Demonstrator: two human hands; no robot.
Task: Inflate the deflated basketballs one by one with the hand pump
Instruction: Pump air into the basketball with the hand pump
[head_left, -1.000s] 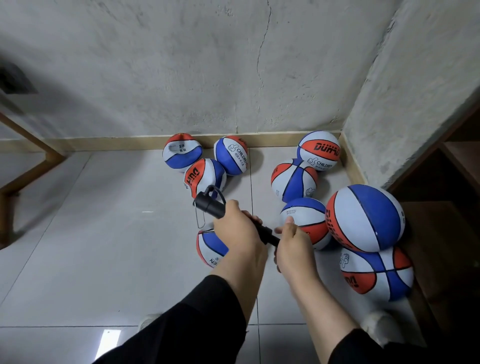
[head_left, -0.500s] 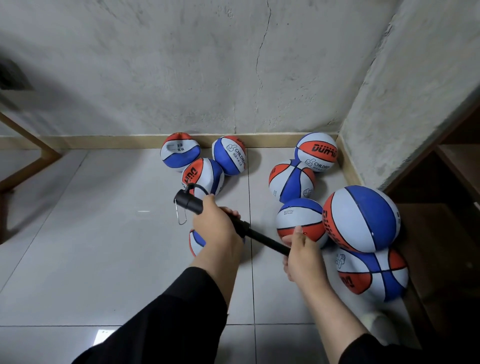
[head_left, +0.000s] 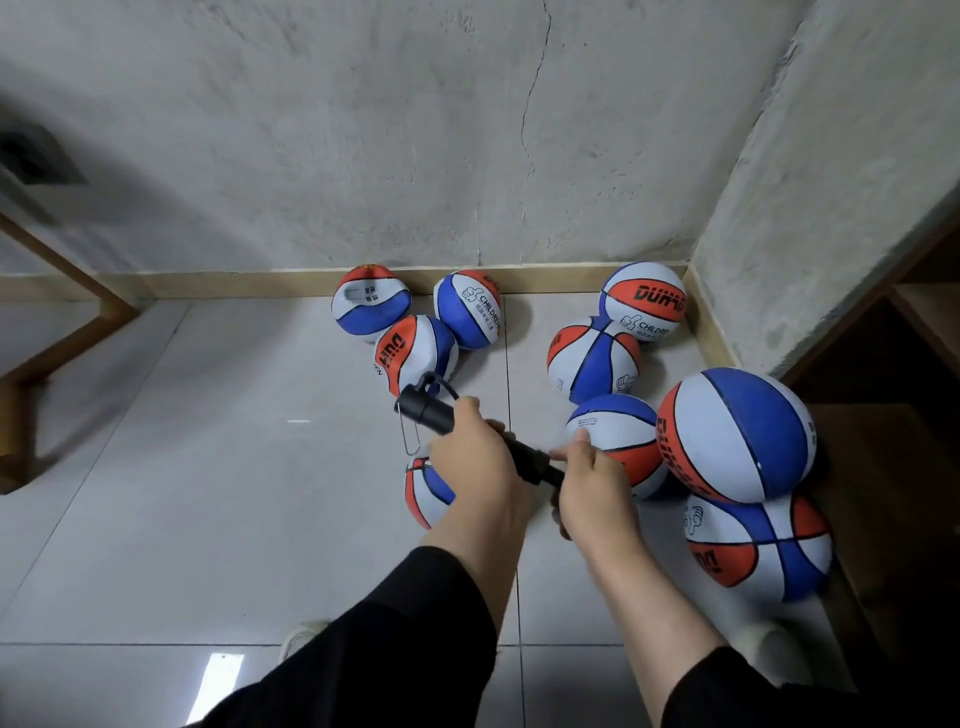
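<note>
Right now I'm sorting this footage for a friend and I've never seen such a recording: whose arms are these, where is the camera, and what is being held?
No machine here: a person wears a camera on the head, looking down at their own hands. The left hand grips the black hand pump by its barrel; the right hand grips its other end. On the tiled floor lie red, white and blue basketballs. One basketball sits partly hidden under the left hand; a big round basketball rests on another by the wooden shelf. Whether the pump is connected to a ball cannot be seen.
</note>
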